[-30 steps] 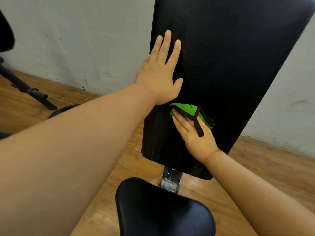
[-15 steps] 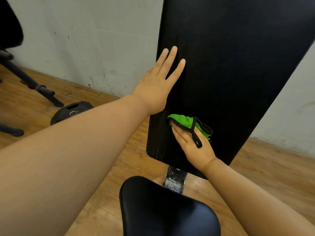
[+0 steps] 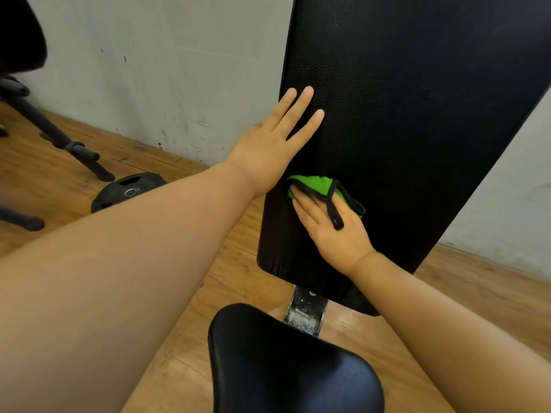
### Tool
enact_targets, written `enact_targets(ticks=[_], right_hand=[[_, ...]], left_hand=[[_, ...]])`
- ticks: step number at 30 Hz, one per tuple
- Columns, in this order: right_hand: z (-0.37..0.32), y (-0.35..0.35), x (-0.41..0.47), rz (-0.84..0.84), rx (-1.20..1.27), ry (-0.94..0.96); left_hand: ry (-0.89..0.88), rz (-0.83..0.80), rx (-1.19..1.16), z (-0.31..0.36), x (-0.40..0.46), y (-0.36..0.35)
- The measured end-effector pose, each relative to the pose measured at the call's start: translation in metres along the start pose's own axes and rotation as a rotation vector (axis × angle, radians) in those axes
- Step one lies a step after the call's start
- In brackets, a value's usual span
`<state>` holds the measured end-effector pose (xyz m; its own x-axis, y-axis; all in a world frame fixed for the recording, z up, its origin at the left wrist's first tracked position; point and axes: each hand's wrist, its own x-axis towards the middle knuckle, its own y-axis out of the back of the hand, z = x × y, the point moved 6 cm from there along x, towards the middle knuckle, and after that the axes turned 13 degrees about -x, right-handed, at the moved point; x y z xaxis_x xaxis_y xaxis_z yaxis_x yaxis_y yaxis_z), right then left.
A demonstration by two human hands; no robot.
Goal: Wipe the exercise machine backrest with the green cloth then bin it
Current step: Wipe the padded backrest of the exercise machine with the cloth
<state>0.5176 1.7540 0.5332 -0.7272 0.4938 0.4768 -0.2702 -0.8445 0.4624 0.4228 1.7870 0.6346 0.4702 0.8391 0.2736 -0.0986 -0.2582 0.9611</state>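
Note:
The black padded backrest [image 3: 402, 114] stands upright and fills the upper right of the view. My left hand [image 3: 274, 147] lies flat on its left edge with the fingers spread. Just below it my right hand [image 3: 334, 231] presses the green cloth [image 3: 316, 184] with black trim against the lower part of the backrest. A black loop of the cloth lies over the back of that hand. No bin is in view.
The black seat pad [image 3: 292, 365] sits at the bottom centre, joined to the backrest by a metal bracket [image 3: 305, 311]. A black weight plate [image 3: 128, 190] lies on the wooden floor at left, beside dark legs of another machine [image 3: 59, 138]. A grey wall stands behind.
My right hand and the cloth have slid a little down the backrest. My left hand has also moved lower along the left edge, and the view has shifted rightward.

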Motion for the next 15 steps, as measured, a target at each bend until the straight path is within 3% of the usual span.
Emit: enact_targets(ticks=[8, 15], right_hand=[[-0.005, -0.001, 0.025, -0.075, 0.205, -0.095], [-0.023, 0.000, 0.022, -0.089, 0.121, -0.055]], left_hand=[[0.025, 0.037, 0.028, -0.003, 0.002, -0.001], [0.006, 0.024, 0.062, -0.006, 0.001, 0.001]])
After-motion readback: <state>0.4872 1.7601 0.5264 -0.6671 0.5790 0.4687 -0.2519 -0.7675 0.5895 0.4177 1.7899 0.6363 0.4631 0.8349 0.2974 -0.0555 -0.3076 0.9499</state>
